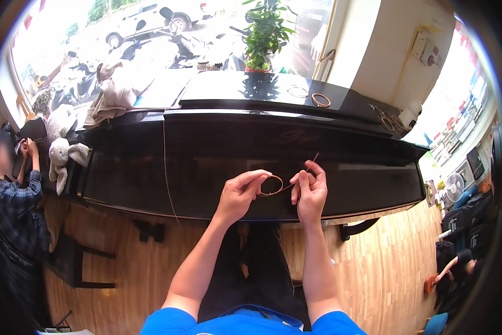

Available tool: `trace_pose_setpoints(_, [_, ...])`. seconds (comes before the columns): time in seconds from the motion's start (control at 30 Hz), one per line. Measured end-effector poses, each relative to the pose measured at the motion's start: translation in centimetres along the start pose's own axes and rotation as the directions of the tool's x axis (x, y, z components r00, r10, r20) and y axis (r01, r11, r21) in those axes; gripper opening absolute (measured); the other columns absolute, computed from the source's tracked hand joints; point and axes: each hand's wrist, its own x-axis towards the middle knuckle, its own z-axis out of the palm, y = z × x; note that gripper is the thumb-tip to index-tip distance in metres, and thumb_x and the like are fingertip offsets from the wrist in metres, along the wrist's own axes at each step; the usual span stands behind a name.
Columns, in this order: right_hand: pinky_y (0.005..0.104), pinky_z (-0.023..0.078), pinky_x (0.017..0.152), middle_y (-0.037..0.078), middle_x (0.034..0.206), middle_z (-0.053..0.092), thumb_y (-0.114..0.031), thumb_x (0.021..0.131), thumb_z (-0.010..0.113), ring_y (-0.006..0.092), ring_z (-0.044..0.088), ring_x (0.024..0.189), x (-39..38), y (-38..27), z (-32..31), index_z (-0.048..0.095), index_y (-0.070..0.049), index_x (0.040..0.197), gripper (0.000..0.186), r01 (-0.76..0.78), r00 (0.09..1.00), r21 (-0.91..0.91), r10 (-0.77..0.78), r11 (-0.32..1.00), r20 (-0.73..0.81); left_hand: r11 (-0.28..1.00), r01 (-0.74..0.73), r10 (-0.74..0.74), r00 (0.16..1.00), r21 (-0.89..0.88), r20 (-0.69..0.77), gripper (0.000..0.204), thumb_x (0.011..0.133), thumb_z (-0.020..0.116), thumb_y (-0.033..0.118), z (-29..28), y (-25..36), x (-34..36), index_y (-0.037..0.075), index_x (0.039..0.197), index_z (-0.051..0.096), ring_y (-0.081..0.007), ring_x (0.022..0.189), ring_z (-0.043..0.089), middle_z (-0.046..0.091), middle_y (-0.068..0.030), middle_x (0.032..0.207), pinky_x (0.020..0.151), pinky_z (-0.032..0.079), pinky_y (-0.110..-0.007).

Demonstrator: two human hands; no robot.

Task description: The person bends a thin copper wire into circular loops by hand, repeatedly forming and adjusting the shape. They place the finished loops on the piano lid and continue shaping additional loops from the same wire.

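In front of the dark piano (373, 184), my left hand (243, 192) pinches one side of a small loop of thin copper-coloured wire (281, 180) between thumb and fingers. A hand's width to the right, my right hand (311, 190) is closed on the same wire, with thumb against the fingers. The wire's free end sticks up past my right fingers. Both hands are raised above my lap, apart from each other. Another long thin strand (165, 162) hangs down the piano's front, left of my hands.
On the piano top lie a copper-coloured coil (320, 100), tangled wires (389, 119) and a bunched cloth (117, 89). A potted plant (262, 36) stands behind, at the window. A plush rabbit (65, 151) and a seated person (16, 190) are at left. A fan (454, 187) stands right.
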Motion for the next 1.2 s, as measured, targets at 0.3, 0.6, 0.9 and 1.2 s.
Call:
trace_pose_setpoints(0.3, [0.0185,0.04,0.044,0.006,0.085,0.069,-0.011,0.101,0.059,0.0046,0.052,0.052,-0.2,-0.9,0.1,0.065,-0.004,0.125,0.026,-0.09,0.995,-0.112,0.094,0.99,0.033,0.998,-0.026,0.024,0.998,-0.049,-0.054,0.019,0.1,0.062,0.015,-0.1,-0.1,-0.1,0.008,0.114,0.073,-0.0034,0.065,0.051,0.062,0.0021,0.078,0.057,0.043,-0.02])
trace_pose_setpoints(0.6, [0.0195,0.043,0.048,0.005,0.084,0.069,-0.005,0.098,0.062,0.0047,0.054,0.055,-0.4,0.1,0.2,0.071,-0.004,0.115,0.02,0.072,0.958,-0.324,0.025,0.944,0.284,0.999,0.006,-0.011,0.995,-0.053,-0.095,0.02,0.101,0.062,0.015,0.0,0.1,0.2,0.006,0.115,0.072,-0.0014,0.062,0.049,0.06,0.0039,0.073,0.054,0.04,-0.019])
trace_pose_setpoints(0.9, [0.019,0.043,0.048,0.004,0.08,0.066,-0.004,0.098,0.06,0.0046,0.054,0.055,-0.3,0.0,0.2,0.071,-0.003,0.117,0.022,-0.062,0.988,-0.29,0.1,0.955,0.12,0.997,0.015,-0.027,0.987,-0.073,-0.157,0.02,0.101,0.061,0.015,0.1,0.1,0.2,0.004,0.113,0.072,-0.0012,0.056,0.043,0.052,0.0056,0.065,0.05,0.033,-0.019])
trace_pose_setpoints(1.2, [0.0196,0.051,0.062,0.005,0.093,0.068,-0.001,0.097,0.06,0.0071,0.062,0.073,-0.2,0.2,0.5,0.071,-0.002,0.118,0.024,0.097,0.934,-0.301,0.018,0.949,0.358,0.999,0.016,-0.013,0.996,0.028,-0.092,0.021,0.099,0.065,0.017,0.0,0.0,0.3,0.005,0.114,0.073,-0.0018,0.062,0.053,0.066,0.0019,0.074,0.054,0.04,-0.018])
